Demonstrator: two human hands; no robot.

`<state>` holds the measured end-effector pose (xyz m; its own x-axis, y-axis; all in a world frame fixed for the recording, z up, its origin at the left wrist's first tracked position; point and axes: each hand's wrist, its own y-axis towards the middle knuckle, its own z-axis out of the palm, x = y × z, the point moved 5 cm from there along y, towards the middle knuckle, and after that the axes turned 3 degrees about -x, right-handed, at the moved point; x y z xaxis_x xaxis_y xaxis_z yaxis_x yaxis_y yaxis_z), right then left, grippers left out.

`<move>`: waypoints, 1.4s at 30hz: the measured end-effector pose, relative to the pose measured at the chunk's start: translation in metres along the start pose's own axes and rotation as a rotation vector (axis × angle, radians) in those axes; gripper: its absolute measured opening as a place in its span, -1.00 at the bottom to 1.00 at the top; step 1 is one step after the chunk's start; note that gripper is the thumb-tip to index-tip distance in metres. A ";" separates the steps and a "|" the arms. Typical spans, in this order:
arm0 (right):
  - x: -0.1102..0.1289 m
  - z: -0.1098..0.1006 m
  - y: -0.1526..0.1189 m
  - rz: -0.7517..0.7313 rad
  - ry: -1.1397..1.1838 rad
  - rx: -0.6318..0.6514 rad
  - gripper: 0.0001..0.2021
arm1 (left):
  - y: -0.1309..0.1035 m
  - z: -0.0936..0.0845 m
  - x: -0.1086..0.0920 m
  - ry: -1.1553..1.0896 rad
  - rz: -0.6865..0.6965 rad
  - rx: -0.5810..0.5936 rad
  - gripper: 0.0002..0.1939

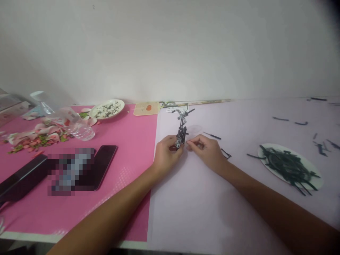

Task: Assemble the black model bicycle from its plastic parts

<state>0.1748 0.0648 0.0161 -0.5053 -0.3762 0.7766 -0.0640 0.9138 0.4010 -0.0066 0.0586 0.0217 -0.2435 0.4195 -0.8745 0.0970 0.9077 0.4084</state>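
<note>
Left to right: one bottle (83, 131), one round plate (122, 105), one phone (106, 164). Your left hand (167, 156) grips one black model (181, 133), upright between both hands. Your right hand (204, 147) is pinched closed just beside it; whether it holds a part, you cannot tell. Beyond: one screwdriver (215, 137), one oval plate (319, 181).

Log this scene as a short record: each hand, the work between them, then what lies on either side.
Left hand: grips a small black and grey model by its lower part
Right hand: pinched, close beside the model; too small to tell whether it holds a part
Beyond right hand: thin dark tool on a pale sheet
Right side: white plate heaped with dark strips
Left side: dark phone and clear bottle on a pink cover
</note>
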 end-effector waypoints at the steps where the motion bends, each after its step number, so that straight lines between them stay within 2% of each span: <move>1: 0.001 0.000 0.000 -0.007 -0.008 0.003 -0.84 | 0.000 0.000 0.000 0.001 0.000 0.006 -0.91; 6: 0.002 0.000 0.000 -0.020 -0.024 0.008 -0.83 | 0.000 0.001 0.001 0.002 0.000 0.017 -0.91; 11: 0.001 0.001 -0.001 0.033 0.046 0.019 -0.81 | -0.001 0.000 0.000 -0.010 0.010 -0.018 -0.92; 24: -0.003 0.006 -0.002 0.175 0.240 0.054 -0.74 | -0.004 -0.001 -0.004 0.006 0.019 -0.057 -0.70; 37: 0.000 0.006 -0.002 0.186 0.268 0.085 -0.70 | -0.004 -0.002 -0.004 0.057 0.020 -0.054 -0.72; 42: 0.000 0.008 0.001 0.238 0.331 0.150 -0.64 | -0.004 -0.003 -0.006 0.086 0.035 -0.063 -0.75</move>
<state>0.1680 0.0664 0.0128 -0.2192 -0.1590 0.9626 -0.1160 0.9839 0.1361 -0.0085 0.0521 0.0260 -0.3236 0.4458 -0.8346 0.0465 0.8885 0.4565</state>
